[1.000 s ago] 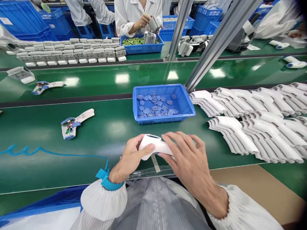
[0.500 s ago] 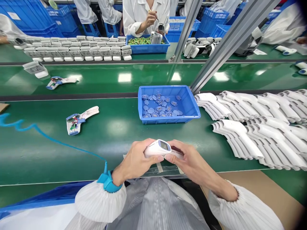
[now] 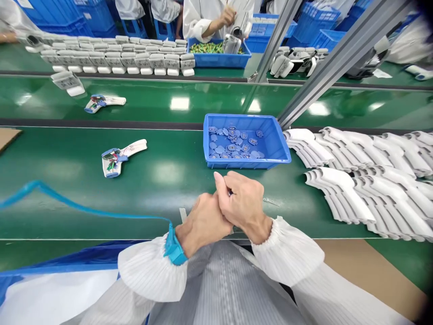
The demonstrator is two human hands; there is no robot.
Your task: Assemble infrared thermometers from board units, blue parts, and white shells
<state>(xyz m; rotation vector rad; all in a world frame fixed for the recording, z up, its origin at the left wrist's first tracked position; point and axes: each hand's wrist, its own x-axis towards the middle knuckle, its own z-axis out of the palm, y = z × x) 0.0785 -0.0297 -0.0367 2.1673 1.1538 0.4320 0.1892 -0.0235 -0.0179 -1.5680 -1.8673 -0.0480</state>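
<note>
My left hand (image 3: 206, 221), with a blue strap at the wrist, is closed in front of me over the bench edge. Against it presses my right hand (image 3: 241, 198), its fingers curled and thumb pointing up. The white device is almost wholly hidden by the hands; only a small dark bit shows between the right fingers. Just beyond the hands stands a blue bin (image 3: 280, 155) holding small blue-grey parts. To the left lies an opened white housing (image 3: 113, 161) with wires and a green board inside.
Stacked white shells (image 3: 341, 189) cover the right side. A metal post (image 3: 314, 67) slants up behind the bin. Another open housing (image 3: 101, 103) lies on the belt. Across it, a person (image 3: 216, 20) works by a blue tray (image 3: 219, 60). A blue cord (image 3: 101, 212) runs left.
Both hands have closed together over the white device, whose screen was visible before. My right hand has turned and risen, its thumb now up. The view has shifted slightly.
</note>
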